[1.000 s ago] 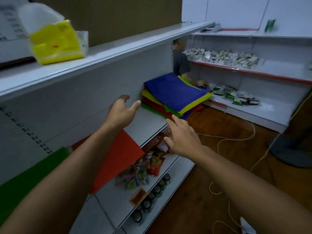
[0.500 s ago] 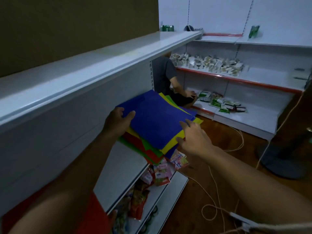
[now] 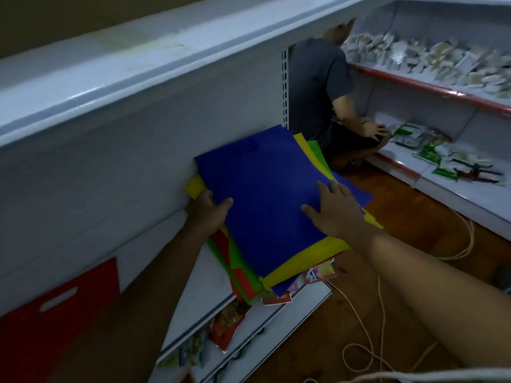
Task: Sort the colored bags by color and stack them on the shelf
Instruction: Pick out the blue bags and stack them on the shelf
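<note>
Blue bag (image 3: 265, 200) tops stack; left hand (image 3: 208, 214) grips edge, right hand (image 3: 336, 210) flat on it

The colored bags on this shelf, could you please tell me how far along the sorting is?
Early on. Done: one red bag lies apart at the left. In hand: the mixed pile, blue bag on top, with the left hand gripping its near-left edge and the right hand resting flat on it. Left: the yellow bags, green bags and red ones beneath are interleaved and need separating into stacks.
</note>
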A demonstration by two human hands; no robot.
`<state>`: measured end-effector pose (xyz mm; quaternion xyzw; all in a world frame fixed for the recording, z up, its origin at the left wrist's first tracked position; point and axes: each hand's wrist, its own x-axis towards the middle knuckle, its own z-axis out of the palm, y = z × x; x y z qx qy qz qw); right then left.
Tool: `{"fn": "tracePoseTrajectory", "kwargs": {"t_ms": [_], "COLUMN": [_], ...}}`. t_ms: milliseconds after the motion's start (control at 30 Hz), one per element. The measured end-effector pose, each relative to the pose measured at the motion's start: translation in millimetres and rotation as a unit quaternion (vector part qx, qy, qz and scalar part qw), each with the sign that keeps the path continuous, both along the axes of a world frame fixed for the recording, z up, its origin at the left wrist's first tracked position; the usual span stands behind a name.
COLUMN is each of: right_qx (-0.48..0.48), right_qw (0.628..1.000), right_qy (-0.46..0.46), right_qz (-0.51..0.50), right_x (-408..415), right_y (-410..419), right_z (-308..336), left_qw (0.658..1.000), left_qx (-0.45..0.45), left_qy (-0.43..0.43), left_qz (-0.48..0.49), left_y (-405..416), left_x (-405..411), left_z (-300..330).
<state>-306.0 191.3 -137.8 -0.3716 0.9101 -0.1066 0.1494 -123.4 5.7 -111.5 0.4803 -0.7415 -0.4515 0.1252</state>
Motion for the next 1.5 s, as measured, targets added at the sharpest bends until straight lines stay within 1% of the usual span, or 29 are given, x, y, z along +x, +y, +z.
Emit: {"fn": "tracePoseTrajectory", "kwargs": {"t_ms": [100,167,300,433,533,667,767,967,1067,1100,1167,1267,1367,1400,1500], "right_qx": [0.008,0.0,-0.005,-0.025,-0.051,-0.079,-0.1,-0.157,-0.231,-0.256,-0.295,-0.322,-0.287,-0.276,-0.241], "right_qw": [1.0,1.0,0.996,0.995,0.993,0.994,0.994,0.986,0.963,0.954,0.944,0.942,0.955,0.959,0.968], "right_qy": [0.002,0.024,0.076,0.087,0.087,0.053,0.021,-0.063,-0.138,-0.152,-0.148,-0.096,-0.04,-0.039,-0.046], "right_qz": [0.002,0.01,0.042,0.051,0.055,0.047,0.036,0.001,-0.023,-0.03,-0.022,0.025,0.056,0.055,0.046], "right_x": [-9,-10,-8,-4,1,5,5,10,25,33,54,89,119,128,158], "right_y": [-11,-14,-12,-7,-3,-3,-2,-8,-14,-16,-18,-21,-24,-25,-25], "right_z": [-12,-15,-11,-1,2,0,0,13,28,33,40,43,43,45,51], "left_qw": [0.999,0.999,0.994,0.983,0.978,0.979,0.974,0.937,0.923,0.924,0.927,0.943,0.966,0.971,0.974], "left_qx": [0.008,0.003,-0.011,-0.025,-0.014,0.008,0.033,0.139,0.165,0.158,0.137,0.092,0.02,-0.002,-0.048], "left_qy": [0.017,0.022,0.061,0.09,0.13,0.166,0.197,0.306,0.331,0.334,0.331,0.304,0.242,0.226,0.216], "left_qz": [0.028,0.049,0.093,0.16,0.162,0.12,0.11,0.098,0.102,0.102,0.108,0.103,0.087,0.079,0.048], "left_y": [-7,-12,-14,-13,-16,-13,-13,-16,-22,-24,-32,-43,-52,-53,-51], "left_x": [-7,-10,-14,-14,-10,-8,-3,23,44,52,67,89,110,118,146], "left_z": [-10,-14,-18,-15,-14,-4,3,27,38,41,44,43,40,39,42]}}
